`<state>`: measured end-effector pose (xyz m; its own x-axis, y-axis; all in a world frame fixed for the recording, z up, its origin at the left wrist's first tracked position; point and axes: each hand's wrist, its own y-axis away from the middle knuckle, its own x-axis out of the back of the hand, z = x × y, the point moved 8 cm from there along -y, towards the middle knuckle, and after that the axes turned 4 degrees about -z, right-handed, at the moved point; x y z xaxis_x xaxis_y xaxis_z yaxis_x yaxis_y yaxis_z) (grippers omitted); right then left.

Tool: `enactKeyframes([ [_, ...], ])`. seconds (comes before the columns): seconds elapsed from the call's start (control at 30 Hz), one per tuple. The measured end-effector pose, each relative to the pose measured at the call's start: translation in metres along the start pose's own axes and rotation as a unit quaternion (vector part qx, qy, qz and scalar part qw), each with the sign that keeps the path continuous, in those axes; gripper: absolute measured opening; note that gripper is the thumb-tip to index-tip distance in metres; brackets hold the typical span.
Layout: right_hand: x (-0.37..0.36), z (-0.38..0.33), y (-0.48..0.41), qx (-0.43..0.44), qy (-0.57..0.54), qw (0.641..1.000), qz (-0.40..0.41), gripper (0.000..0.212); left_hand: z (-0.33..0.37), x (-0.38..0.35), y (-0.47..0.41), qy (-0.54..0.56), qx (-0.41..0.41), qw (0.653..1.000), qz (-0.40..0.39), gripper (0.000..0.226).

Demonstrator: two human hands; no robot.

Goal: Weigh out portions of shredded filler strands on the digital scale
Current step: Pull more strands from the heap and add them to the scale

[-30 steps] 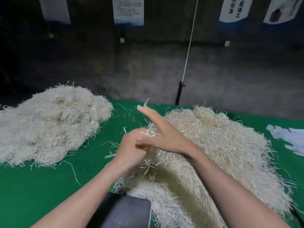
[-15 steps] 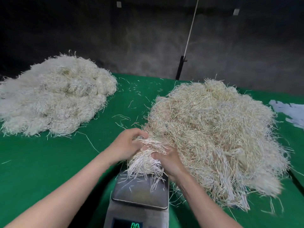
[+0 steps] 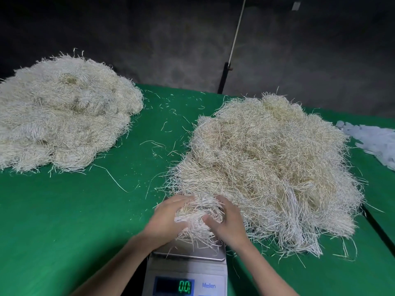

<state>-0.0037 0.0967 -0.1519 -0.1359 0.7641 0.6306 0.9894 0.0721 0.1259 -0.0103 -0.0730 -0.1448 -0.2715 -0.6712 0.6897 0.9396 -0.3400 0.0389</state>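
A silver digital scale (image 3: 188, 265) stands at the bottom centre, its green display reading about 0.0. Over its steel pan, my left hand (image 3: 168, 218) and my right hand (image 3: 228, 223) together grip a bunch of pale strands (image 3: 196, 212), one hand on each side. The bunch's loose ends hang down to the pan. Just behind and to the right lies a large heap of straw-coloured strands (image 3: 271, 167). A second, whiter heap of strands (image 3: 62, 116) lies at the far left.
The green tabletop (image 3: 70, 221) carries stray single strands between the heaps. A pile of pale paper pieces (image 3: 374, 137) lies at the right edge. A dark seam (image 3: 378, 227) runs along the table's right side. A white cord and black post (image 3: 226, 67) stand behind.
The view has tilted down, bringing the scale and its display into sight. Both hands have come down from in front of the right heap and now hold a bunch over the pan.
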Motion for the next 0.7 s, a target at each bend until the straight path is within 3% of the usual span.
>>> enactKeyframes([
  [0.17,-0.002,-0.003,0.022,0.088,0.048,0.995,-0.021,0.069,-0.008,0.005,0.011,-0.061,-0.013,0.996,0.068,0.056],
  [0.33,-0.015,-0.011,0.019,0.097,0.094,0.991,-0.012,0.059,-0.001,0.013,0.024,-0.075,-0.004,0.991,0.112,0.051],
  [0.5,-0.005,-0.009,0.018,0.087,0.071,0.993,-0.02,0.077,-0.001,0.026,0.036,0.109,0.024,0.987,0.116,0.046],
  [0.7,0.016,-0.011,0.021,0.088,-0.009,0.995,-0.041,0.09,0.015,0.065,0.052,0.194,0.002,0.949,0.248,0.032],
])
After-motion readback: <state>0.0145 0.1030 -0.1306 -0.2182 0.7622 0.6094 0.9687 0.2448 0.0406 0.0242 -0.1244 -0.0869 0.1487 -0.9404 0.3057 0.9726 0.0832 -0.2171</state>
